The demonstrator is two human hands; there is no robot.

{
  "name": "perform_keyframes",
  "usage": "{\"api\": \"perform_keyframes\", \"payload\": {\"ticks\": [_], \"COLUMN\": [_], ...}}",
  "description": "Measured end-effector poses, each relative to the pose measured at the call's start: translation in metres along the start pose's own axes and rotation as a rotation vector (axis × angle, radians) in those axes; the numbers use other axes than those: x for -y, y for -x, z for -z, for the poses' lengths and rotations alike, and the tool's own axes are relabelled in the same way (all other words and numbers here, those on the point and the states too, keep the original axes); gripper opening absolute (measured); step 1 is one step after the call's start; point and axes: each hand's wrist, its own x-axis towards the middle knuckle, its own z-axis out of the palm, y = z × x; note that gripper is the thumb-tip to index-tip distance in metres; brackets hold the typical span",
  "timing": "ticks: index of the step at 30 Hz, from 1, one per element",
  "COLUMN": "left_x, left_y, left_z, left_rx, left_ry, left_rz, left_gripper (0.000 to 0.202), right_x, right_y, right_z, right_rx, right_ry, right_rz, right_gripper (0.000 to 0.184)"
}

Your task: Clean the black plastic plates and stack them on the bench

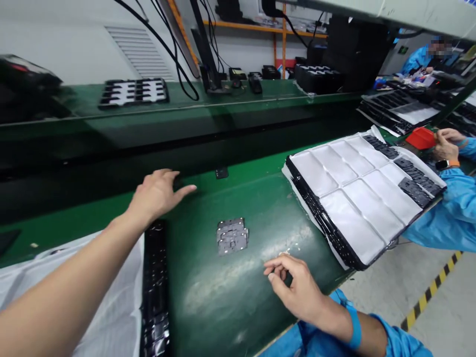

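Observation:
My left hand [158, 193] reaches out over the green bench [238, 292], fingers stretched flat and holding nothing, near the edge of the dark conveyor. A small black part [222, 173] lies a little to its right. My right hand [293, 282] hovers low over the bench near its front edge, fingers loosely curled, with nothing visible in them. Between the hands sits a small stack of grey flat parts [232, 236]. A black tray stack [156, 292] lies under my left forearm.
A black tray stack covered with white sheet [357, 198] sits at the right, overhanging the bench edge. A co-worker's hand [446, 144] in a blue sleeve works beside a red bin [421, 138]. Another tray [134, 92] rests on the far shelf. White cloth [107, 307] lies at left.

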Motion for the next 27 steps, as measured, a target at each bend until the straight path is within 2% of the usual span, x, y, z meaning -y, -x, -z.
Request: {"api": "perform_keyframes", "payload": {"ticks": [2,6,9,11,14,17,23,27], "left_x": [-0.002,-0.009,0.0,0.008,0.013,0.012,0.006,-0.013], "left_y": [-0.007,-0.001,-0.005,-0.011,-0.019,-0.03,-0.046,-0.032], "left_z": [0.001,-0.019,-0.036,-0.038,-0.034,-0.029,-0.013,0.007], "left_rx": [0.051,0.077,0.072,0.066,0.038,0.047,0.108,0.06], "left_ry": [-0.022,-0.02,-0.008,0.005,0.013,0.019,0.113,0.261], "left_rz": [0.115,0.142,0.154,0.176,0.223,0.254,0.198,0.167], "left_gripper": [0.08,0.067,0.057,0.05,0.053,0.062,0.041,0.032], "right_x": [-0.002,-0.013,-0.028,-0.034,-0.035,-0.03,-0.022,-0.019], "right_y": [0.003,0.012,0.009,0.004,-0.001,-0.002,-0.001,0.001], "right_z": [0.001,0.006,0.012,0.015,0.017,0.016,0.012,0.013], "right_rx": [-0.007,-0.071,-0.065,-0.025,0.048,0.032,-0.037,-0.059], "right_ry": [-0.003,-0.004,0.007,0.014,0.026,0.028,0.006,-0.011], "right_rz": [0.009,-0.023,-0.005,0.015,0.052,0.083,0.094,0.076], "right_gripper": [0.021,0.021,0.024,0.025,0.023,0.021,0.017,0.021]}}
